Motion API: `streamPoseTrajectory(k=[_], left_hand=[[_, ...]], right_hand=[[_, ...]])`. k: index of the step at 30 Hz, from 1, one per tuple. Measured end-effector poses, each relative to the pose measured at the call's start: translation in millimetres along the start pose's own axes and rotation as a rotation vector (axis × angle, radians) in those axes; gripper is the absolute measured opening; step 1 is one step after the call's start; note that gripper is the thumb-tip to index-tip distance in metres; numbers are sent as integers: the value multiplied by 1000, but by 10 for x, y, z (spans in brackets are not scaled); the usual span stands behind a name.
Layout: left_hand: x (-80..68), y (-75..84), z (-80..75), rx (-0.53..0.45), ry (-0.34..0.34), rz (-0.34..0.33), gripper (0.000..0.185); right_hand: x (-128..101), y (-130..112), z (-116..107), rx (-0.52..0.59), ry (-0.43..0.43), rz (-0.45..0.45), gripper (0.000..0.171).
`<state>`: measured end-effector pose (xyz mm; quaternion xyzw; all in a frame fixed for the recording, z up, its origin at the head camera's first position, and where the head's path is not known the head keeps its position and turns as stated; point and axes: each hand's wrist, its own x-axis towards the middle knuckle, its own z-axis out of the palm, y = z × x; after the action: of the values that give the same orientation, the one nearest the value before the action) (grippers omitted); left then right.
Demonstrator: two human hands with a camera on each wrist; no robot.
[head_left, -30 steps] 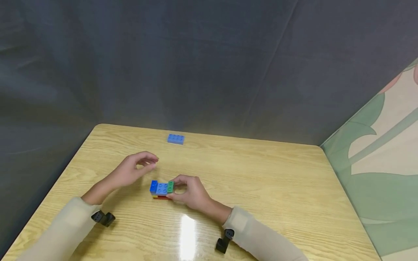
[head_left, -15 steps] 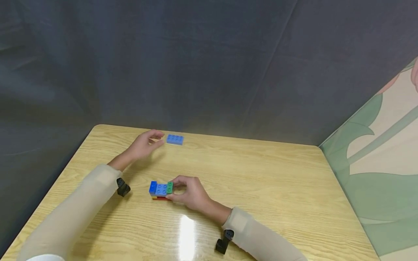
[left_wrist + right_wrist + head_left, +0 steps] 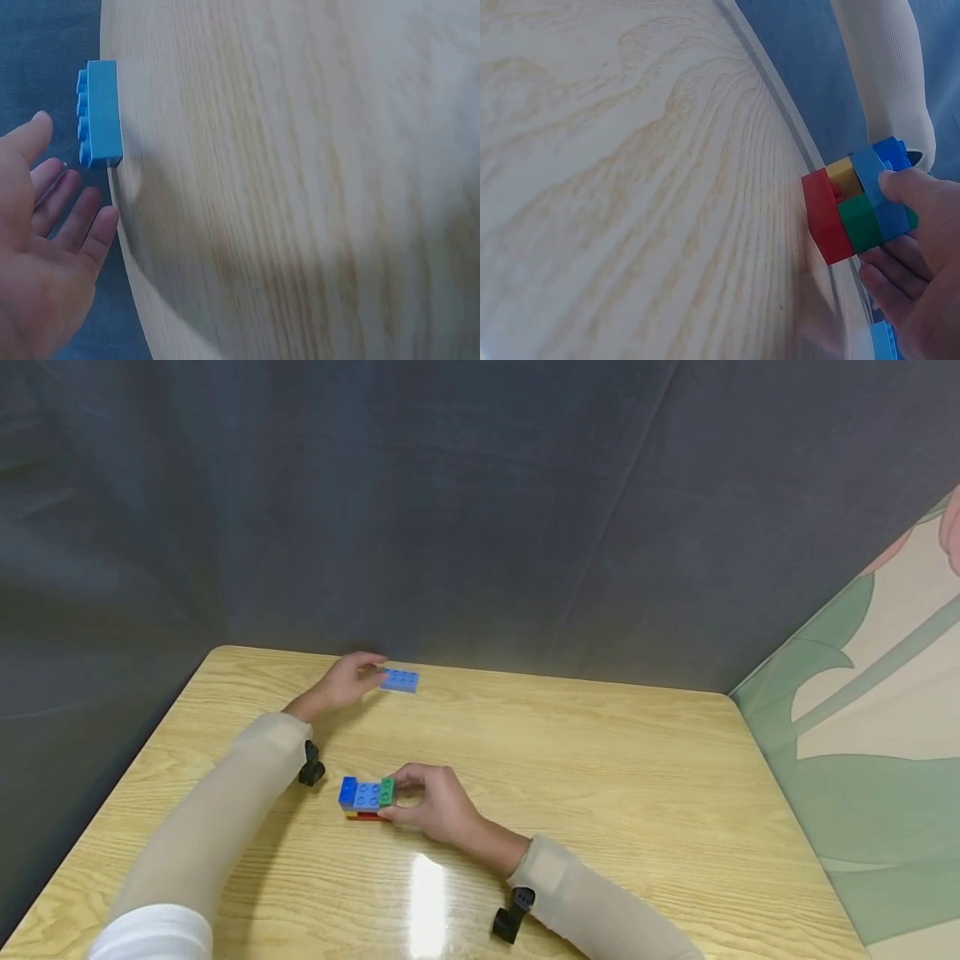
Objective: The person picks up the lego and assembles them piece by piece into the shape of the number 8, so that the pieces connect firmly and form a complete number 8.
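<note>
A small stack of bricks (image 3: 366, 797), blue and green on top with yellow and red beneath, sits on the wooden table (image 3: 600, 777) near its middle. My right hand (image 3: 429, 802) grips the stack's right end; in the right wrist view the thumb lies on the stack (image 3: 855, 206) and the fingers (image 3: 900, 277) curl under it. A flat light-blue brick (image 3: 399, 680) lies alone near the table's far edge. My left hand (image 3: 358, 673) is stretched out to its left end. In the left wrist view the hand (image 3: 56, 195) has straight fingers just short of the brick (image 3: 101, 112), holding nothing.
A dark grey cloth (image 3: 450, 510) hangs behind the table and down its left side. A panel with green and cream shapes (image 3: 870, 693) stands along the right edge. The table's far left corner (image 3: 225, 652) is rounded.
My left hand has moved from beside the stack out to the far light-blue brick. The right hand and the stack have stayed in place.
</note>
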<state>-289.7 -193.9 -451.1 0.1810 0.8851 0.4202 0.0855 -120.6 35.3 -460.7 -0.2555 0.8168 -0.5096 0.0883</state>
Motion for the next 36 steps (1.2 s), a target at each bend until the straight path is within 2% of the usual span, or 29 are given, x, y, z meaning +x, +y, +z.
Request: streamPoseTrajectory(k=[4, 9, 17, 27, 36], left_hand=[[60, 14, 87, -2, -7, -12, 54], [101, 55, 166, 46, -22, -41, 59], [114, 90, 192, 137, 18, -57, 47], [116, -1, 202, 152, 53, -10, 39], [-1, -45, 95, 92, 71, 26, 40]], right_hand=[[-9, 3, -7, 0, 4, 8, 28], [-13, 10, -14, 12, 5, 14, 28], [-7, -1, -4, 12, -5, 21, 29], [-2, 11, 8, 18, -5, 11, 26], [-9, 22, 21, 24, -10, 23, 27]])
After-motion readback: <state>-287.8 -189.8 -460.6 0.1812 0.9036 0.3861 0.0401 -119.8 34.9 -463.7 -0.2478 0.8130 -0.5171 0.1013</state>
